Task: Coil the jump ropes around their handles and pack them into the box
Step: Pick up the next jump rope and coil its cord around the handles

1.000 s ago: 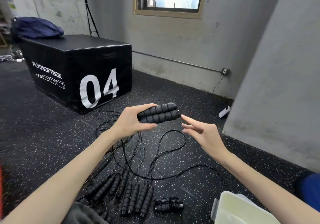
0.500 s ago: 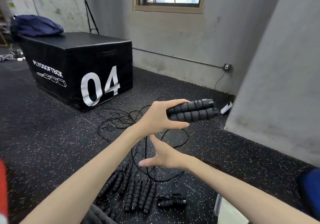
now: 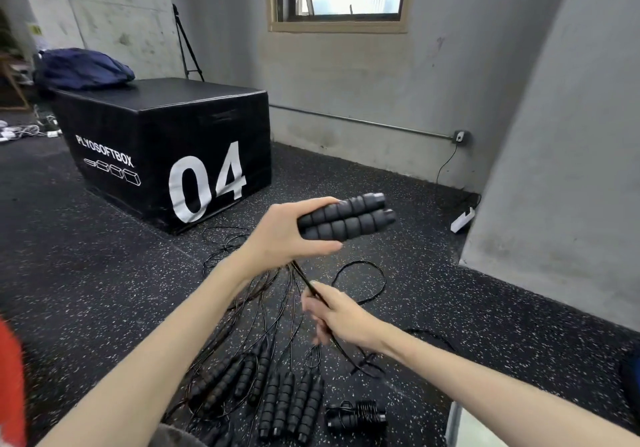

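Now gripping cord (image 3: 313, 287) in right hand (image 3: 341, 315) below left hand (image 3: 287, 235), itself clamping paired handles (image 3: 346, 218) above floor; coiling about to start, needs first turn round handles, kept taut

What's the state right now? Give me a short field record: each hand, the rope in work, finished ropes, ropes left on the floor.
left hand: grips the pair of handles, held together side by side
right hand: pinches the cord below the handles, pulled taut
wraps on held handles: none visible
coiled rope: one, on the floor
uncoiled ropes: several, handles lined up, cords tangled
packing box: not clearly in view
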